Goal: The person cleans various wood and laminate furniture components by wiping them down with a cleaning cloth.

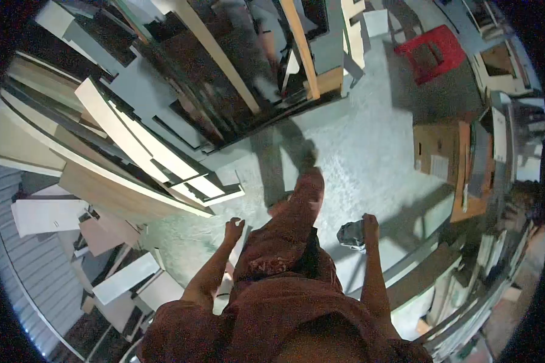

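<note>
My left hand (234,228) hangs at my side over the pale floor, its fingers curled; whether anything small is between them I cannot make out. On the other side, my right hand (370,224) is closed on a dark grey object (350,235), which looks like a bundle or a tool; its exact kind is unclear. Between the hands, one leg (306,193) is stretched forward over the floor. Both arms are bent slightly and held away from my body.
Long panels (145,151) lean at the left, with boards and strips (218,54) standing ahead. A red plastic stool (431,54) is at the upper right, near a cardboard box (433,151). Stacked boards (424,275) lie at the lower right, loose offcuts (125,278) at the lower left.
</note>
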`<state>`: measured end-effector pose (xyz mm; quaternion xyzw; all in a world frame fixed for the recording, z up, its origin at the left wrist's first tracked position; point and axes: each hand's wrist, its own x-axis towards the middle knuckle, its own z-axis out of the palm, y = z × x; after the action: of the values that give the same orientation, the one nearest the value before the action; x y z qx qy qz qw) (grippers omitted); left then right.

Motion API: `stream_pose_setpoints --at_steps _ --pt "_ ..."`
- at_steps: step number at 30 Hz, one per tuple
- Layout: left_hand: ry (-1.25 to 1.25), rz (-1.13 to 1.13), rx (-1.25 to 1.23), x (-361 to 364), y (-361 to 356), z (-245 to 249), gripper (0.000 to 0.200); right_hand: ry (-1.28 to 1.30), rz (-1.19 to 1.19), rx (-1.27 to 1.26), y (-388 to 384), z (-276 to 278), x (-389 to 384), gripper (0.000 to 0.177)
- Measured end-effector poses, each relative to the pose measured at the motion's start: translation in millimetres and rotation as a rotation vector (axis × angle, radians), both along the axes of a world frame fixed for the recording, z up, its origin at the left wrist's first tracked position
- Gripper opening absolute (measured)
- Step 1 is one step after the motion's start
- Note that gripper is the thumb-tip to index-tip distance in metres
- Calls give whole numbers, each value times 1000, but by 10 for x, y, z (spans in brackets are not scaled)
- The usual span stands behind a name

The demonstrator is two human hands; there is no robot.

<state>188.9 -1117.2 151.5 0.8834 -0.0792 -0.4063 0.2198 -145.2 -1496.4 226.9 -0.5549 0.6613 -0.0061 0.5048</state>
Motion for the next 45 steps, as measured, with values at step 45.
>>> stream_pose_setpoints --at_steps 45 --pt "444 1272 -170 -1621 -6298 1261 29 192 1831 -780 -8705 -1730 5878 55"
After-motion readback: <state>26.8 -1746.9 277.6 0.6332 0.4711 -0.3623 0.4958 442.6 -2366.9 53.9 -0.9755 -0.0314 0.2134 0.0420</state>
